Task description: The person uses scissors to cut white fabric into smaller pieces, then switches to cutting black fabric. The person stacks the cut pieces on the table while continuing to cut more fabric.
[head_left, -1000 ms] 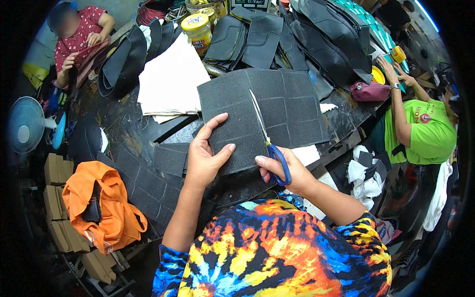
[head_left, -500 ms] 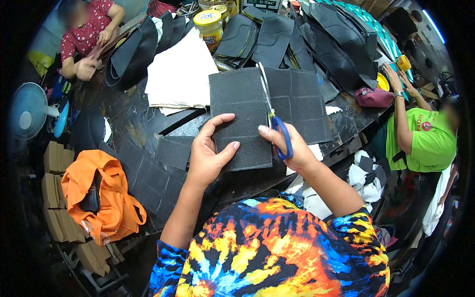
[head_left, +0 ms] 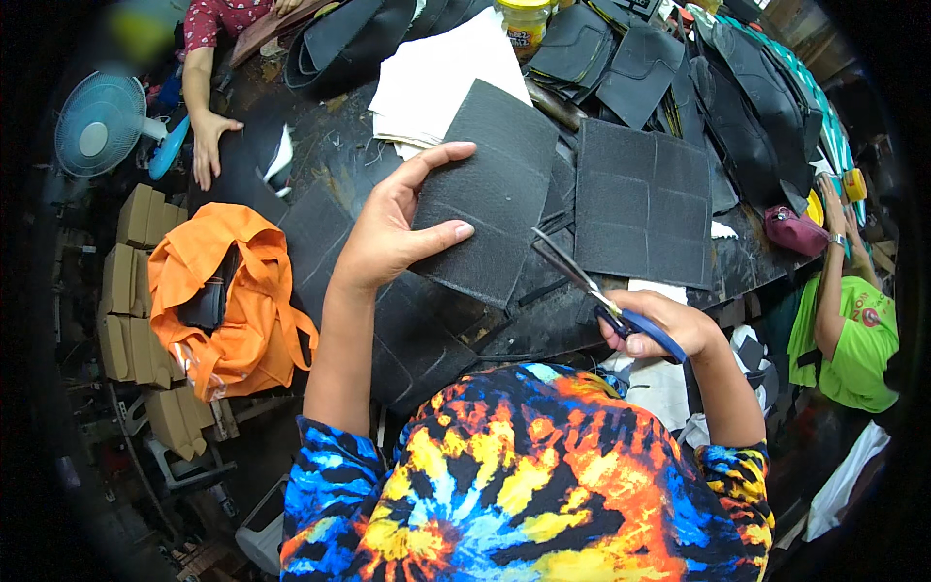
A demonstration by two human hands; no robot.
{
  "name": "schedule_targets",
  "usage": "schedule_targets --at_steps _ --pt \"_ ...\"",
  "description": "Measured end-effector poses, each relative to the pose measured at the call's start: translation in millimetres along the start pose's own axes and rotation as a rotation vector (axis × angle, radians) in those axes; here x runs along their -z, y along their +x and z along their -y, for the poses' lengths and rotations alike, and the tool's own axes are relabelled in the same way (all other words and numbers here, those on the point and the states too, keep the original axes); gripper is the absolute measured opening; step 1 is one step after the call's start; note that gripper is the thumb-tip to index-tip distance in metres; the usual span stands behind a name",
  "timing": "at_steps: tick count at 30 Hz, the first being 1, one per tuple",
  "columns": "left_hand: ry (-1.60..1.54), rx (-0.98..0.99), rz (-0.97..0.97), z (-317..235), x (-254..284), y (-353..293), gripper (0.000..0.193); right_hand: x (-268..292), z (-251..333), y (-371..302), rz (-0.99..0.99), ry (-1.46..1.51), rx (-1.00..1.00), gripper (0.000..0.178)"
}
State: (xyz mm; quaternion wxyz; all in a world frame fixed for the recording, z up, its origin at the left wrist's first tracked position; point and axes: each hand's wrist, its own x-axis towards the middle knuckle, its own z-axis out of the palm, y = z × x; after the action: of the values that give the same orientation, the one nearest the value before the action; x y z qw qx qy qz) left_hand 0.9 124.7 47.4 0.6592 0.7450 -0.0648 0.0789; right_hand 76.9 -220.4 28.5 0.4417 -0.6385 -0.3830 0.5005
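My left hand point(head_left: 393, 218) grips a black rectangular sheet point(head_left: 495, 194) by its left edge, thumb on top, and holds it tilted above the table. Faint lines mark the sheet's face. In my right hand point(head_left: 659, 325) is a pair of scissors point(head_left: 621, 315) with blue handles. Their blades point up and left, slightly parted, beside the held sheet's lower right edge and apart from it. A second black sheet point(head_left: 643, 204), scored with lines into panels, lies on the table just right of the held one.
White sheets point(head_left: 436, 78) are stacked behind my left hand. Black cut pieces point(head_left: 640, 73) pile up at the back right. An orange bag point(head_left: 218, 291) sits at the left. A co-worker's hand point(head_left: 208, 141) reaches over the far left; another person in green point(head_left: 853, 339) is at the right.
The held sheet has come apart from the piece on its right and moved left, tilting. My right hand has drawn the scissors down and right. The far-left co-worker's hand has reached forward.
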Motion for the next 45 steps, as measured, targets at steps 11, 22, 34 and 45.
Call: schedule_targets --at_steps 11,22,34,45 --pt "-0.011 0.063 0.162 -5 -4 3 0.070 -7 16 18 -0.075 -0.055 -0.082 0.037" --pt "-0.055 0.076 0.191 -1 -1 0 0.073 -11 21 43 -0.038 0.009 -0.051 0.035" --pt "-0.160 0.254 0.150 -5 18 -9 0.073 -17 32 68 -0.037 -0.011 -0.067 0.035" --pt "-0.162 0.078 -0.148 23 50 -15 0.074 -13 32 63 -0.180 0.174 -0.067 0.030"
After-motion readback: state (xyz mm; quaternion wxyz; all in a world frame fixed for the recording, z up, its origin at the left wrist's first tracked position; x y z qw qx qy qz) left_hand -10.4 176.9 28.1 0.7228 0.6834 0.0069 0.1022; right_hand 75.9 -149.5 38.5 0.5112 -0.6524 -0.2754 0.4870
